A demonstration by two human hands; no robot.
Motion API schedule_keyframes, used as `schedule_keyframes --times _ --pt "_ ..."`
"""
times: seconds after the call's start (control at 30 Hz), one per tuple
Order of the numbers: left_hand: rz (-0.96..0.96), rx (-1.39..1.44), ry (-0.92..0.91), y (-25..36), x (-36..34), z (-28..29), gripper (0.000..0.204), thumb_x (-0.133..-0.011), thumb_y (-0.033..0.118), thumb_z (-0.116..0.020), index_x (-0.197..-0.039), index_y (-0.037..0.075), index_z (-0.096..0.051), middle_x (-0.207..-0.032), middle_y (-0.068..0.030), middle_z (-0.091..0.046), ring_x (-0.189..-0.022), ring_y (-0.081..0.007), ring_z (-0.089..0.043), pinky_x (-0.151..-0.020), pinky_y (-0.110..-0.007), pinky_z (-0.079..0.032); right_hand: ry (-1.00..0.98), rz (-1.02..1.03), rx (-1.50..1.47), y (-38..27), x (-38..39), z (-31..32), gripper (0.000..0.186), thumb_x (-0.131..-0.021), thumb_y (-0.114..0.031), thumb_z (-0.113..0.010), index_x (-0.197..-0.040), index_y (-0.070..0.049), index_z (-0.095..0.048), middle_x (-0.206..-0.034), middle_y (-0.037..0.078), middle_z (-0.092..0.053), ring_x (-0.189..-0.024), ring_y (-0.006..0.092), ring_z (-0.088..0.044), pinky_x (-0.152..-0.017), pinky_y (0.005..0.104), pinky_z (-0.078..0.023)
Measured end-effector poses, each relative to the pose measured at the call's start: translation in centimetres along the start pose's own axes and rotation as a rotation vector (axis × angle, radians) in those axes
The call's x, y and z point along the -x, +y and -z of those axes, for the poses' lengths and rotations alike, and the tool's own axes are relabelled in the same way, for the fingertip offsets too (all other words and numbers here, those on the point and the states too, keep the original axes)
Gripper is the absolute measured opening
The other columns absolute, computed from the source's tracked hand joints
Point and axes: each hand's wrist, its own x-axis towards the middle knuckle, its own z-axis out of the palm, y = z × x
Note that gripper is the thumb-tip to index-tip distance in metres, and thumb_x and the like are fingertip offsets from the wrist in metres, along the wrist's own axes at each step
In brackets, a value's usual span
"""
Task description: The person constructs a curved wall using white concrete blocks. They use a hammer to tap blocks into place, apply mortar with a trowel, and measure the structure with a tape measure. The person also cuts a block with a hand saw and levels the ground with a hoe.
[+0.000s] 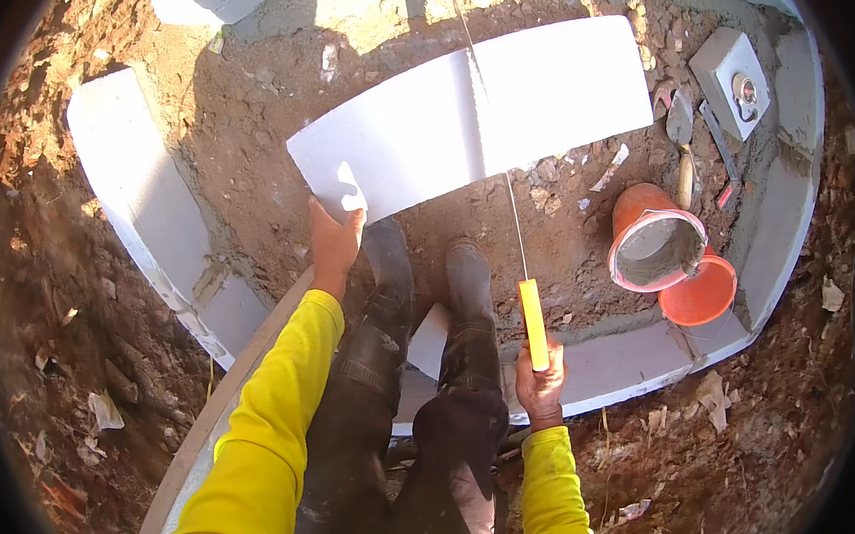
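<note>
My left hand grips the lower left corner of a long, curved white block, with thumb and fingers on its edge. A vertical groove or cut crosses the block near its middle. My right hand is closed around the yellow handle of a hand saw; its thin blade runs up to the block at that cut and shows again beyond the far edge. Both my forearms are in yellow sleeves, and my booted feet stand on soil below the block.
Pale curved border blocks ring the dirt. At right lie two orange buckets, the nearer holding grey mortar, a trowel, a red-ended tool and a white block with a round object. A board runs along my left.
</note>
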Motion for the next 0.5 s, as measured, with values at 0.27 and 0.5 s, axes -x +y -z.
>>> schedule_keyframes --times 0.27,0.5 --pt "-0.663 -0.457 0.191 16.9 -3.5 -7.4 0.084 -0.085 0.032 -0.066 -0.152 0.002 -0.024 -0.153 -0.0292 -0.025 -0.144 -0.0463 -0.021 -0.113 -0.065 -0.017 0.077 0.100 0.014 2.6 -4.1 2.4 0.025 -0.076 0.004 -0.073 -0.091 -0.009 -0.057 -0.078 0.007 -0.062 -0.066 0.0194 -0.063 -0.059 0.0301 -0.050" --pt "-0.477 -0.447 0.357 18.8 -11.6 -12.3 0.045 -0.092 0.037 -0.057 -0.130 0.012 -0.056 -0.128 -0.0133 -0.056 -0.130 -0.0351 -0.043 -0.109 -0.070 -0.007 0.020 0.271 -0.118 5.6 -7.3 0.3 0.025 -0.074 0.004 -0.072 -0.092 -0.006 -0.057 -0.078 0.011 -0.063 -0.067 0.0279 -0.064 -0.062 0.0353 -0.052"
